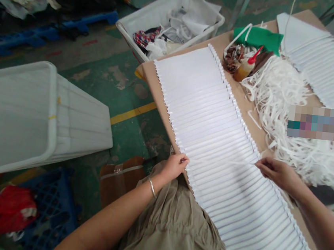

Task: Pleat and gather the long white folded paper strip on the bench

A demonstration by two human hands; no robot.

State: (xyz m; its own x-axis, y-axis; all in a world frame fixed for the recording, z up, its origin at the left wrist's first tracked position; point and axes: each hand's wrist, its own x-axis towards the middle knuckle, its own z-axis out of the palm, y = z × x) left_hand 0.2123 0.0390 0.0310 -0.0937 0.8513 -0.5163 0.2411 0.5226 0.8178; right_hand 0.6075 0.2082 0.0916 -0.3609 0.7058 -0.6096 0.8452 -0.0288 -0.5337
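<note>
Pinching a thin white fabric strip (222, 162) were left fingers (183, 159) and right fingers (263, 166). Layered flat white sheets (217, 180) lay beneath.

Between the left hand (180, 164) and the right hand (271, 169) shows a white strip (225, 162), over white sheets (199, 100) patterned with narrow grey parallel lines. Beyond the right hand, the worktop (259, 139) is tan, the heap of strips (281, 81) white, the cloth (258, 37) plain green, the bottle (243, 68) amber with a red nozzle (256, 55). Left of the left hand, the floor (99, 86) is green with a yellow line (134, 113), the bin (80, 124) whitish, the bundle (5, 211) red, its latticed pallet (54, 204) blue. Just below that hand, the clothing (174, 229) is plain khaki.
</note>
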